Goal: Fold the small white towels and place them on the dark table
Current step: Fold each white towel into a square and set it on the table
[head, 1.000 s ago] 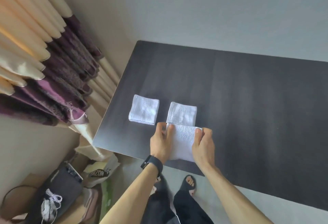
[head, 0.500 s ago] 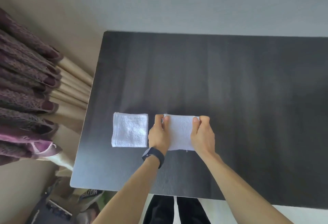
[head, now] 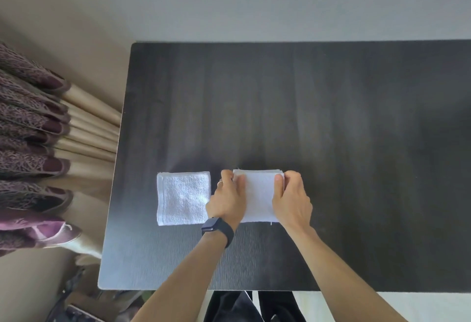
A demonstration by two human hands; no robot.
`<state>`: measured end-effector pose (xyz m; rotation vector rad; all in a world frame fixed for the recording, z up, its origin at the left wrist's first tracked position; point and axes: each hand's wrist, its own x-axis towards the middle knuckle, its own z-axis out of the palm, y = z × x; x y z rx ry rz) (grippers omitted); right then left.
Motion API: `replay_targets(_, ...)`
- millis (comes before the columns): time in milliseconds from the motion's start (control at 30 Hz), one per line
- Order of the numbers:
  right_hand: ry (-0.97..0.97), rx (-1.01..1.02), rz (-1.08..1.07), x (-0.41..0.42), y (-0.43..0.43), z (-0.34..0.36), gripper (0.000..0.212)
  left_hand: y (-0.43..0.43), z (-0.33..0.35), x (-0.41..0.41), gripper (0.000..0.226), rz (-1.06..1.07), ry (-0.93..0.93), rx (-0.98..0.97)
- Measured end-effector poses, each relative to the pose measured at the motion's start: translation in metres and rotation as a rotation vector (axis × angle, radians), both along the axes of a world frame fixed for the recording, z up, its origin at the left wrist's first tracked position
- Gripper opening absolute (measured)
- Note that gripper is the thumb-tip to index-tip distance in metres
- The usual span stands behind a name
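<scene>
1. Fingers (head: 227,177) and thumbs of the left hand (head: 228,200) and right hand (head: 291,200) pinch the far corners of a white towel (head: 258,194), lower centre of the frame.
2. It lies doubled on the dark table (head: 331,117), edges nearly matched.
3. Just left, apart, sits a folded towel (head: 183,198). This fold looks to be closing, and the next move calls for releasing and smoothing.
4. White cloth seen beyond the hands a second earlier is now covered.

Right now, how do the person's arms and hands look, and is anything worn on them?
Both forearms are bare; no sleeves show. The left hand has a dark watch with a dark strap on its wrist, and what seems a thin ring on one finger. The right hand wears nothing visible.
</scene>
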<state>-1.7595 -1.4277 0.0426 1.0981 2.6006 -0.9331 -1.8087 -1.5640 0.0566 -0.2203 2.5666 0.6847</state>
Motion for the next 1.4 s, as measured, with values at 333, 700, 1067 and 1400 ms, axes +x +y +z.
replay_targets(333, 0.192, 0.352, 0.38, 0.034, -0.016, -0.015, 0.049, -0.021, -0.018, 0.013, 0.062, -0.661, 0.459, -0.154)
replay_targets(700, 0.01, 0.327, 0.513, 0.037, -0.008, -0.042, 0.061, -0.026, -0.04, 0.006, 0.083, -0.729, 0.375, -0.226)
replay_targets(1067, 0.151, 0.161, 0.288, 0.089, 0.024, 0.029, 0.062, -0.008, 0.014, 0.017, 0.075, -0.792, 0.32, -0.295)
replay_targets(1400, 0.258, 0.319, -0.458, 0.381, 0.163, 0.141, 0.036, 0.205, 0.119, 0.201, 0.066, -1.231, 0.351, 0.047)
